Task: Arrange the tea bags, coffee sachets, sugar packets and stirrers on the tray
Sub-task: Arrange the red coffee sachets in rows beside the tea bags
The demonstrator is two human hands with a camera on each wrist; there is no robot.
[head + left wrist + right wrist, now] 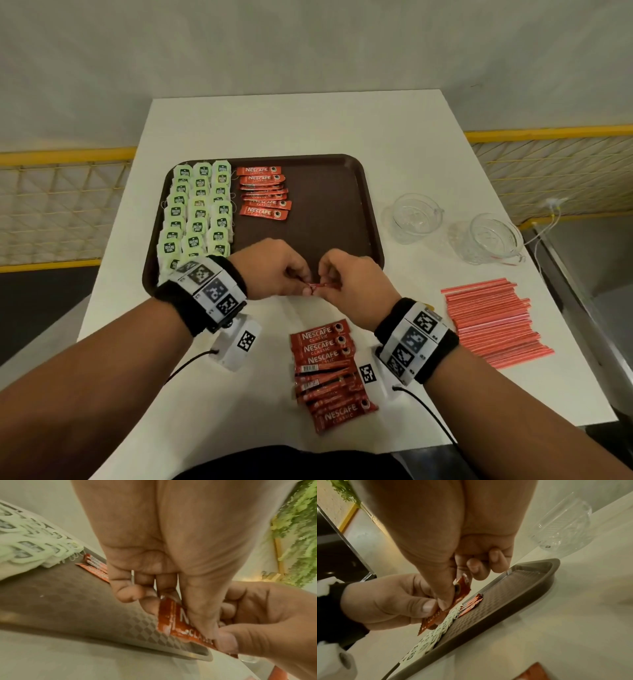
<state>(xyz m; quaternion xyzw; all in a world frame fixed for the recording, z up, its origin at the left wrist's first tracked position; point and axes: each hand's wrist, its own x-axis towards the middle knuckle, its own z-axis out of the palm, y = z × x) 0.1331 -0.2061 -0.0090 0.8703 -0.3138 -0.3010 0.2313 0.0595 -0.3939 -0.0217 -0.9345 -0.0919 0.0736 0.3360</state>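
Over the tray's point(342, 178) near edge, the left hand point(270, 269) and right hand point(352, 281) pinch one coffee sachet point(322, 286) between thumbs and fingertips, one at each end, clear of the surface. On the tray, tea bags point(197, 212) fill the left side in three columns, with a short column of sachets point(263, 192) just beside them toward the far edge. More loose sachets point(329, 370) lie on the table point(308, 123) by its near edge. Stirrers point(493, 322) sit heaped at the table's right edge, beyond them two glass cups point(452, 228).
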